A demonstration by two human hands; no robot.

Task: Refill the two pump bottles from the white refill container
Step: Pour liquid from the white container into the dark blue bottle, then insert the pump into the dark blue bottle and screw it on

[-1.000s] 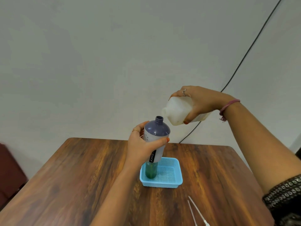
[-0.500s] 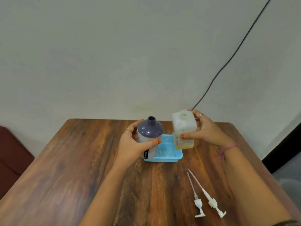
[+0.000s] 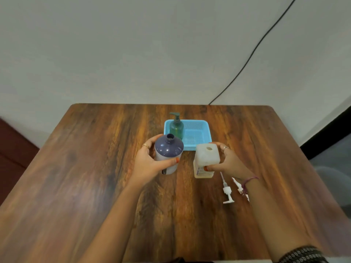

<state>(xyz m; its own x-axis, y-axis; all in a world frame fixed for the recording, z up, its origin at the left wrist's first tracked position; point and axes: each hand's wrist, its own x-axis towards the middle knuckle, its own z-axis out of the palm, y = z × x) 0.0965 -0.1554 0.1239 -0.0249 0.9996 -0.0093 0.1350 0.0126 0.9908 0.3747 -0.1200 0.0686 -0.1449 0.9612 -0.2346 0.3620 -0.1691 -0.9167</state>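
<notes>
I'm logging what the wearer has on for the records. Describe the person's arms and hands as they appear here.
Both forearms are bare. The left hand wears a gold-coloured ring on one finger and has orange-red nail polish. The right hand wears a silver-coloured ring, the same polish, and a pink-purple thread bracelet at the wrist. Near the right elbow shows a dark sleeve edge with pale patterned trim.

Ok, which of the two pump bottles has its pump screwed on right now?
The small green bottle standing in the blue basket. Its pump is fitted, while the purple-topped bottle gripped by the left hand has an open neck.
</notes>
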